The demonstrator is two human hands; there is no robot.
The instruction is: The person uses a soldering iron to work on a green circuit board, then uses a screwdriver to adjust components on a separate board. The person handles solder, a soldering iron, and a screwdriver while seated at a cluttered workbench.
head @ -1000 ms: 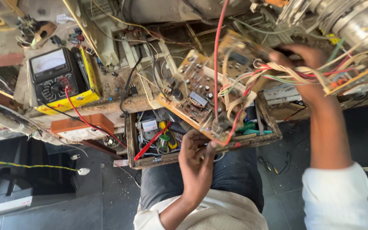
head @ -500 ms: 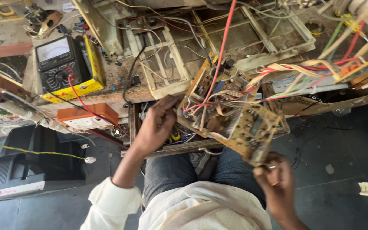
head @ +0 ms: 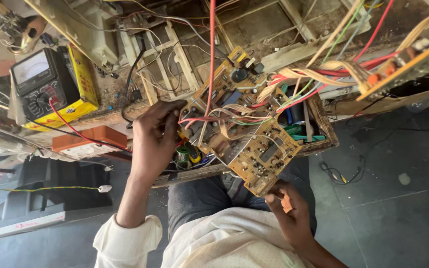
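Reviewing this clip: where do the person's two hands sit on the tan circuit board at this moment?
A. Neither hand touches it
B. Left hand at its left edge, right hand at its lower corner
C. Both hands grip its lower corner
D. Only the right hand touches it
B. The left hand has its fingers at the left edge of the tan circuit board, while the right hand holds the board's lower corner.

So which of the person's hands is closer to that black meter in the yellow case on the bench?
The left hand. It grips the circuit board's edge, just right of the black meter in the yellow case in frame; the right hand holds the board's lower corner, farther off.
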